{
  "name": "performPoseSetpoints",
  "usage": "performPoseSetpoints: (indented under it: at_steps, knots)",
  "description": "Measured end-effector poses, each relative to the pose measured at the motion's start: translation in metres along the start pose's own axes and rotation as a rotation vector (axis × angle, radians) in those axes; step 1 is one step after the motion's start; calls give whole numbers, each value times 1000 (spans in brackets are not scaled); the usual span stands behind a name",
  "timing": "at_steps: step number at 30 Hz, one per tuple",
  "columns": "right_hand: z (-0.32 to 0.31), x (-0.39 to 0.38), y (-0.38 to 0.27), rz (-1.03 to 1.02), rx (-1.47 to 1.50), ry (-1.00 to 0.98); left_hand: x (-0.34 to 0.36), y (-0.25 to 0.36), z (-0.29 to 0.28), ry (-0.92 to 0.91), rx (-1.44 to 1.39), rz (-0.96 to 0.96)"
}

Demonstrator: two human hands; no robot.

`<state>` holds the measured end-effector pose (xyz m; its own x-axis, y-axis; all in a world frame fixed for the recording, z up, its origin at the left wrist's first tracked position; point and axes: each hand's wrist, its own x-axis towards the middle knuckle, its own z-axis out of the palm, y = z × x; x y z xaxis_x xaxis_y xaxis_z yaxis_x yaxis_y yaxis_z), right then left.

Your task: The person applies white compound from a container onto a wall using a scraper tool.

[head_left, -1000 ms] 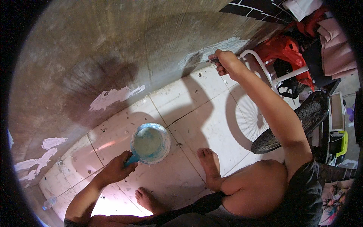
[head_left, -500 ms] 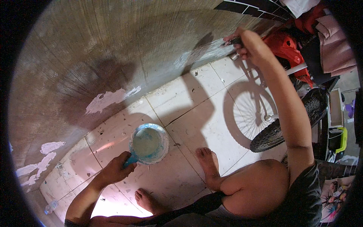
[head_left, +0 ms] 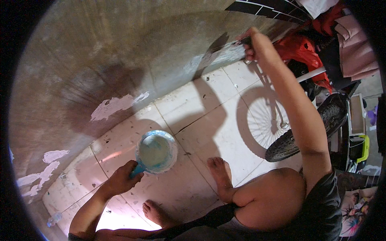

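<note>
My left hand [head_left: 122, 177] is closed round the handle of a blue dipper [head_left: 174, 154], which is held level above the floor tiles. Pale, whitish liquid lies inside the dipper, and its rim is smeared white. At the far right, my right hand [head_left: 257, 46] reaches to the low part of the wall [head_left: 132, 52]. Its fingers are closed round something small and dark, mostly hidden by the hand, so its kind cannot be made out. Beside that hand, a wet-looking whitish patch [head_left: 194, 63] covers the wall just above the floor.
A bicycle wheel [head_left: 283, 149] stands under my right forearm, casting a spoked shadow. Red plastic bags [head_left: 299, 46] and a pink cloth [head_left: 358, 52] crowd the right side. Peeled patches [head_left: 114, 106] mark the wall at left. My feet [head_left: 220, 172] rest on white tiles [head_left: 189, 176] scattered with flakes.
My right hand has shifted slightly left and up along the wall. The dipper in my left hand has drifted a little left.
</note>
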<state>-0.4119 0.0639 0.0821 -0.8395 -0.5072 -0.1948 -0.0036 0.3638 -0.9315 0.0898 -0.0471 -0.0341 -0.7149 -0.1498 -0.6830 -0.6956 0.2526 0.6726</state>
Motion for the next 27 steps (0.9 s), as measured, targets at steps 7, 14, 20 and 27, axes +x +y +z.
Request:
performPoseSetpoints:
  at_steps: [7, 14, 20, 27]
  knots:
    - [-25, 3, 0, 68, -139, -39, 2, 6, 0, -13, -22, -17]
    - [12, 24, 56, 126, -26, -73, -1, 5, 0, -1, -28, -27]
    - [-13, 7, 1, -118, 13, -17, 1, 1, 1, 9, 6, 6]
    - [-43, -8, -32, -77, -80, 25, 4, 3, 2, -10, -26, 11]
